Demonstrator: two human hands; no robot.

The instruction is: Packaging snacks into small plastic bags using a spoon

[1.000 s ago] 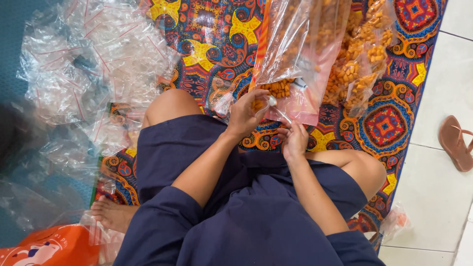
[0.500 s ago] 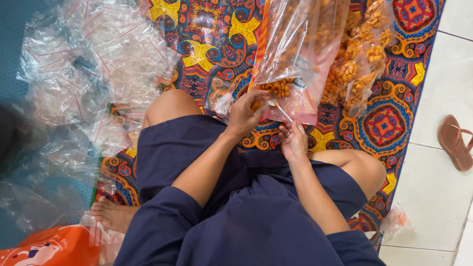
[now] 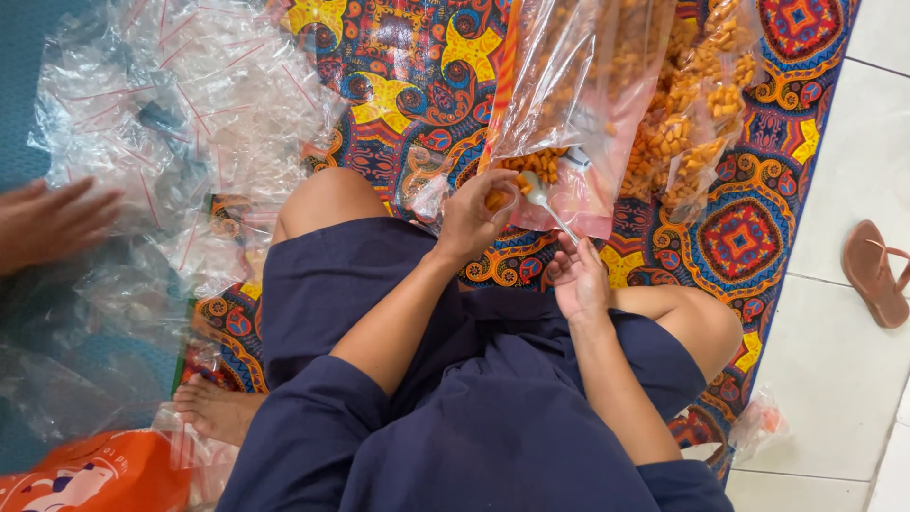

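I see the left hand closed in a pinching grip on the mouth of a small clear plastic bag, which sits just above the left knee and holds a few orange snack pieces. The right hand grasps the handle of a white plastic spoon; the spoon's bowl points up toward the small bag's opening and lies just beside the left fingers. Directly beyond both hands a large clear bag of orange snacks leans on the floor mat, its lower edge touching the spoon's area. To its right I make out smaller filled snack bags, stacked close together. All of this rests on a patterned mat in red, blue and yellow. On the left side a heap of empty clear zip bags with red seal lines covers the mat's edge, and another person's hand rests against that heap. An orange plastic bag lies at the lower left near my bare foot. A brown sandal sits on the white tiled floor, well apart from the hands
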